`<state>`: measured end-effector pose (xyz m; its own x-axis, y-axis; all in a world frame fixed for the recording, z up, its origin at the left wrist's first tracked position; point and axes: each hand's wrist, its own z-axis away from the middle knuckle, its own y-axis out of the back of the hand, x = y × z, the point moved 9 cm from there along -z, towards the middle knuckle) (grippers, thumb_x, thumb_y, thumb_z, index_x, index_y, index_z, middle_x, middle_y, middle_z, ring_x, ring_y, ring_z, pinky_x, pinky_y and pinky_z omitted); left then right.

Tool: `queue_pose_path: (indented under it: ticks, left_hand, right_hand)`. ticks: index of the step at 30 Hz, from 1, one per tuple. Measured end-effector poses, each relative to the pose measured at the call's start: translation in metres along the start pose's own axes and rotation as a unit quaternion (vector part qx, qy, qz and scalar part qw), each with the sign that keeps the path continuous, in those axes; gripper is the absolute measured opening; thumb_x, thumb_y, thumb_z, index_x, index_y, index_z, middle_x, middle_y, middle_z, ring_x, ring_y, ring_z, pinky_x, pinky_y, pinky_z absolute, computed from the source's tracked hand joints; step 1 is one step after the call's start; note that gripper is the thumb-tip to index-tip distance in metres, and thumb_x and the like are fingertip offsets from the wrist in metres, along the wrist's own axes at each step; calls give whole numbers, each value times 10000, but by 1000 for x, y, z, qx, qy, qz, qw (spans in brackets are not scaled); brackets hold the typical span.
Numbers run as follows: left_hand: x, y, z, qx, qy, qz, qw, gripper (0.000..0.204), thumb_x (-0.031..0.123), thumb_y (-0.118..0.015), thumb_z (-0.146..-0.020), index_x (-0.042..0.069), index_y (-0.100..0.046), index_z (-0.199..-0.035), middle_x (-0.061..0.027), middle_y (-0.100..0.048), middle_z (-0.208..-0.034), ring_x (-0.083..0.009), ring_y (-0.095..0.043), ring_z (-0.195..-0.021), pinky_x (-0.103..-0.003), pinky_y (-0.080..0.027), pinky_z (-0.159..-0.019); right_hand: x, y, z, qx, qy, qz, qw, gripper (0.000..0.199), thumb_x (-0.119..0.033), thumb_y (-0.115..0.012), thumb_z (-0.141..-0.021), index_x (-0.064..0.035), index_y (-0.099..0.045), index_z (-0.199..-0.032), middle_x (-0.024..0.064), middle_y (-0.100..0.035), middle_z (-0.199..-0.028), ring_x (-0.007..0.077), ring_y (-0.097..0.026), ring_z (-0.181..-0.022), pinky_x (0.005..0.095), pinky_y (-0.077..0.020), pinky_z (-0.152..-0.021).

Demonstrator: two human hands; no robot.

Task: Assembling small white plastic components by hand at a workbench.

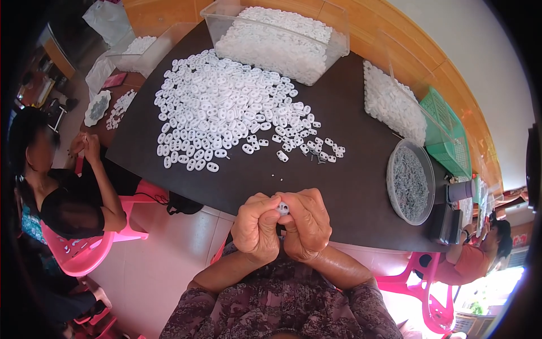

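In the head view, the left hand [257, 227] and right hand [307, 225] both pinch a small white piece [283, 208] between thumbs and fingers, above the near edge of the dark desk [350, 192]. It looks light, stiff and perhaps slippery, so a fingertip hold on its outer rim, off the holes, should suit. Room to move opens ahead, between the heap of white pieces [214, 96] and the round tray [431, 192] at the right edge.
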<state>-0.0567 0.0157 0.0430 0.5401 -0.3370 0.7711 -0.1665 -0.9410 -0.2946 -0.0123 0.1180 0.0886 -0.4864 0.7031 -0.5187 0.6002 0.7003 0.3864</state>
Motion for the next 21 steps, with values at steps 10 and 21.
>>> queue_pose_path:
  ticks: [10,21]
  left_hand:
    - [-12,-1,4,12,-11,-34,999,190,142,-565,-955,-47,-568,-969,-100,-598,-745,-158,-557,-626,-269,-457,-563]
    - [-6,-8,0,-25,17,44,999,219,180,-542,-973,-38,-563,-991,-77,-585,-836,-116,-506,-708,-248,-422,-642]
  right_hand:
    - [6,0,6,25,-11,16,1000,192,-61,-632,-854,72,-631,-994,162,-665,-841,279,-593,-674,347,-483,-588]
    - [1,7,-2,3,-10,26,1000,291,26,-676,-745,66,-625,-1029,155,-657,-907,280,-606,-766,342,-485,-661]
